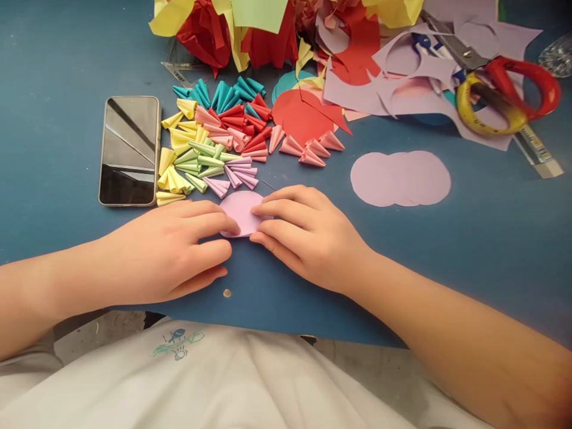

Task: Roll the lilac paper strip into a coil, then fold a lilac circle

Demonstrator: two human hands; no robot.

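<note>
A light purple paper circle (243,208) lies in front of me on the blue table, its right and lower edges partly covered by fingers. My left hand (179,253) presses a fingertip onto its lower left part, the other fingers loosely curled. From the right, my right hand (313,235) has its fingers closed on the circle's right side. Just beyond are small rolled paper cones: purple cones (241,174), green cones (201,159), yellow cones (179,138), pink cones (315,149), red cones (239,116) and teal cones (223,94).
Overlapping purple paper circles (400,179) lie to the right. A smartphone (129,152) is at the left. Red paper circles (308,116), purple offcuts (357,89), scissors (491,83) and a cutter knife (538,152) are farther back. Crumpled red and yellow paper (205,33) stands at the top.
</note>
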